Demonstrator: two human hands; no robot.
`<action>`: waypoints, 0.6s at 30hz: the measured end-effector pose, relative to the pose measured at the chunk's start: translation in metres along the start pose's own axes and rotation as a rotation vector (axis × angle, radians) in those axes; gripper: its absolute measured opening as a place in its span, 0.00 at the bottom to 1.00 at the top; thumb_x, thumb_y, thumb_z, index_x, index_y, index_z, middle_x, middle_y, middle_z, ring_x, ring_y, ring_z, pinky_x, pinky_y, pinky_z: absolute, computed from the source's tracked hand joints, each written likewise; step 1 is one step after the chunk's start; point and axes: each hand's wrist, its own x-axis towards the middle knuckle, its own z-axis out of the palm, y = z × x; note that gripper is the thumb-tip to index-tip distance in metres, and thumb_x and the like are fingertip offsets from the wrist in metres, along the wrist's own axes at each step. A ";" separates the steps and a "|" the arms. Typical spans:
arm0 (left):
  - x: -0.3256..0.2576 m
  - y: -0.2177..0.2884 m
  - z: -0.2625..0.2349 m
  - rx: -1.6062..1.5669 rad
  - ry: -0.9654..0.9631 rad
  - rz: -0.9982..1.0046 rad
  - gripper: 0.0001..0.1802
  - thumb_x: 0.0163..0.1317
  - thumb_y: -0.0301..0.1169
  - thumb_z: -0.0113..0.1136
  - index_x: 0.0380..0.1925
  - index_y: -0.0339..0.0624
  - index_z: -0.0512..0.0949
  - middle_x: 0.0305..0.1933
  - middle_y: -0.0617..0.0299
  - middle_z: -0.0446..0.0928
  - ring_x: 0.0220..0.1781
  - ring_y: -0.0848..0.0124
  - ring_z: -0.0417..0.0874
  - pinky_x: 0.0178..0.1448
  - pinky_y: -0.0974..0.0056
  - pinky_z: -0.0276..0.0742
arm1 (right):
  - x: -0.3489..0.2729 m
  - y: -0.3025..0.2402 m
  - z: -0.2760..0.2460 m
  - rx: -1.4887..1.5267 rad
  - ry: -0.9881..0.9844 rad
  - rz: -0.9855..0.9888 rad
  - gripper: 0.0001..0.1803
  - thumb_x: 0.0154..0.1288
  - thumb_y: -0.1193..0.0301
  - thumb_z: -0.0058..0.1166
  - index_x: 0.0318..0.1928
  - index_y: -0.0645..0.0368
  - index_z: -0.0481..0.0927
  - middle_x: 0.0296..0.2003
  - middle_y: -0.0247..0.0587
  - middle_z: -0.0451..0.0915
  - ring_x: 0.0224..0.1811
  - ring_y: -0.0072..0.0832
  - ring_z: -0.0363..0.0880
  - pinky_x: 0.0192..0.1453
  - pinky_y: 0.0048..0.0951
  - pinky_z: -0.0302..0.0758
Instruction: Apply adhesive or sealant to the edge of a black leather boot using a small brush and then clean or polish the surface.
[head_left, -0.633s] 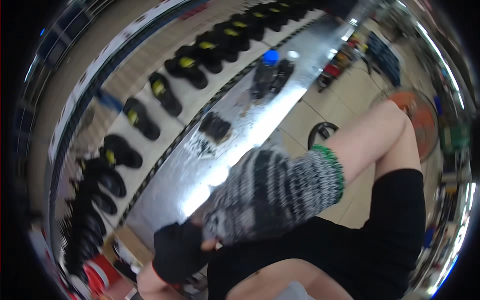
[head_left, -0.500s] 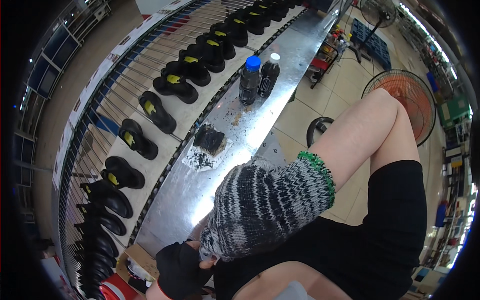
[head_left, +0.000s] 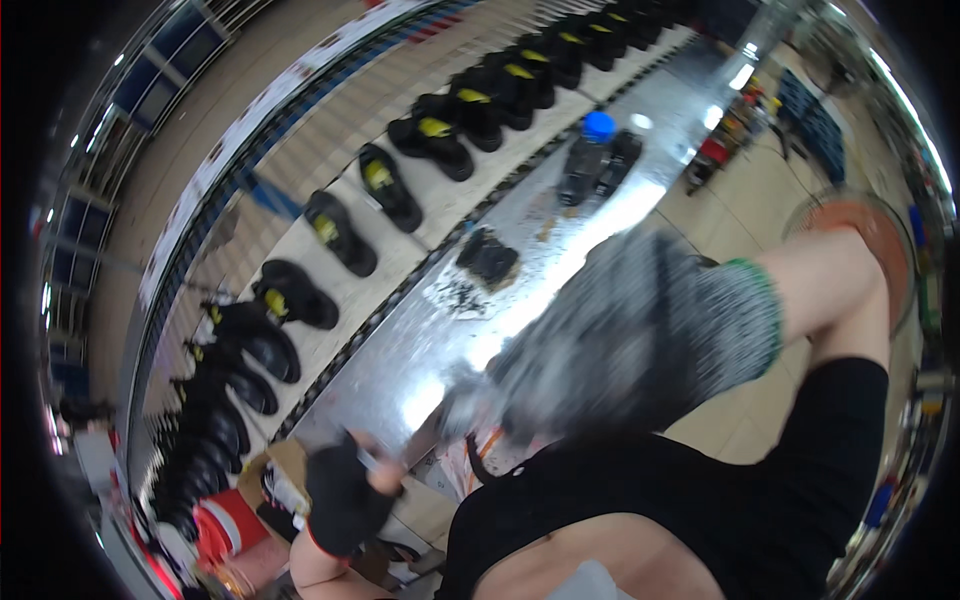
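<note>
My left hand [head_left: 350, 490], in a black fingerless glove, is at the lower left beside the metal ledge [head_left: 370, 370]. Its bare fingers are bent around a small pale thing that I cannot make out. My right hand [head_left: 590, 350] wears a grey and black knit glove with a green cuff, and its arm reaches in from the right. Motion smears it, so its fingers do not show clearly. A narrow brownish strip lies between the hands; whether either one holds it is unclear. On the ledge above the right hand sits a dark, stained block [head_left: 488, 260] on a smudged white patch.
Black shoes [head_left: 342, 232] with yellow tags line a pale conveyor belt [head_left: 385, 265] beside the ledge. Farther up stand a blue-capped dark bottle [head_left: 585, 160] and a white-capped one [head_left: 622, 155]. An open cardboard box [head_left: 288, 465] and a red container [head_left: 225, 525] are at lower left.
My hands were together and are now apart, the right one having moved up and to the right. The whole view has shifted, so the shoes and bottles appear farther right.
</note>
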 end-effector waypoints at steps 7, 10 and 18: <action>0.087 -0.094 0.110 -0.457 0.431 -0.015 0.14 0.59 0.32 0.60 0.42 0.41 0.71 0.30 0.64 0.69 0.27 0.75 0.71 0.35 0.69 0.68 | 0.013 0.095 0.070 -0.358 0.217 0.458 0.24 0.64 0.54 0.48 0.54 0.55 0.72 0.33 0.48 0.80 0.26 0.41 0.80 0.28 0.39 0.75; 0.114 -0.096 0.141 -0.382 0.541 -0.018 0.12 0.58 0.30 0.61 0.41 0.43 0.72 0.23 0.66 0.66 0.24 0.78 0.66 0.29 0.70 0.65 | 0.008 0.152 0.168 -0.099 0.317 0.489 0.23 0.63 0.61 0.50 0.58 0.52 0.71 0.45 0.51 0.78 0.45 0.45 0.79 0.47 0.41 0.75; 0.105 -0.127 0.177 -0.399 0.567 -0.069 0.10 0.59 0.31 0.62 0.38 0.41 0.75 0.24 0.63 0.73 0.23 0.75 0.71 0.29 0.68 0.68 | 0.026 0.121 0.208 -0.080 -0.147 0.814 0.29 0.62 0.57 0.49 0.62 0.52 0.66 0.53 0.52 0.74 0.52 0.42 0.77 0.54 0.42 0.73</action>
